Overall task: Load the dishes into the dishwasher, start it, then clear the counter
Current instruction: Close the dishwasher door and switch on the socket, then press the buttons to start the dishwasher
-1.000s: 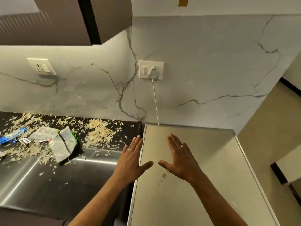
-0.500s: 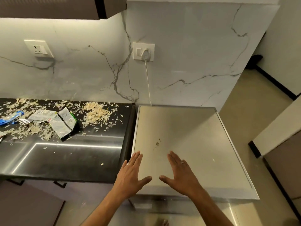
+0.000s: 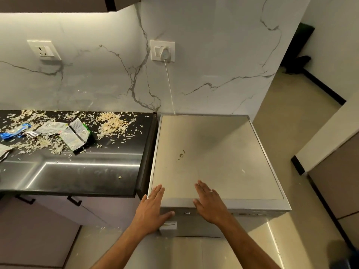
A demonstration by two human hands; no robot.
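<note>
Both hands flat, fingers spread, left hand [image 3: 150, 211] and right hand [image 3: 209, 203] hovering at the front edge of the steel dishwasher [image 3: 213, 152] beside the littered counter [image 3: 83, 171]: probably heavy, rigid, slick-topped, door best gripped under its front lip.

Two bare forearms in view, no sleeves seen up to frame bottom. No gloves, no watch, no wristband. Left hand [image 3: 150, 211] wore thin pale ring, seen near finger base. Right hand [image 3: 210, 205] wore thin silver-looking band [image 3: 211, 190] on one finger. Nails short, unpainted as far as visible. Rest of body out of frame.
</note>
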